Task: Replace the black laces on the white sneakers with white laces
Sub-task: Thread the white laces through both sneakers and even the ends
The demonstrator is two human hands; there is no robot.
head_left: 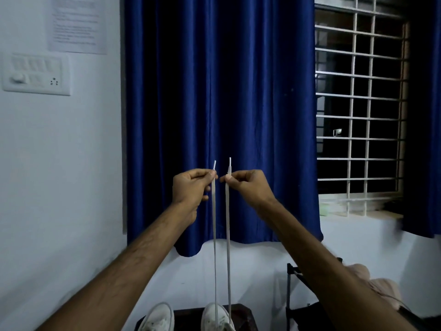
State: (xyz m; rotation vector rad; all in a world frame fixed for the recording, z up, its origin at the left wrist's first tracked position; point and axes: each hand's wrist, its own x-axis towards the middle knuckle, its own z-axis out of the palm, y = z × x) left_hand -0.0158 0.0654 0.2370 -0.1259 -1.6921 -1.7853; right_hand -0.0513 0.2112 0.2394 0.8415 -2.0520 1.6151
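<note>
Arms raised before a blue curtain (214, 91), a person pinches the two ends of a white lace (228, 235), one in the left hand (191, 187) and one in the right hand (248, 185). Thumb and forefinger close just below each stiff tip. Both strands drop taut, side by side, to a white sneaker (216, 317) at the near edge, where the lace appears to be threaded. A second sneaker (158, 317) sits just to its left on a dark stand (241, 314). No black lace shows. The flat lace looks light, soft and limp. It would likely twist, or slide through the eyelets, if tugged unevenly, so the firm tips are the sensible hold for levelling the ends. A barred window (358, 103) lies to the right.
</note>
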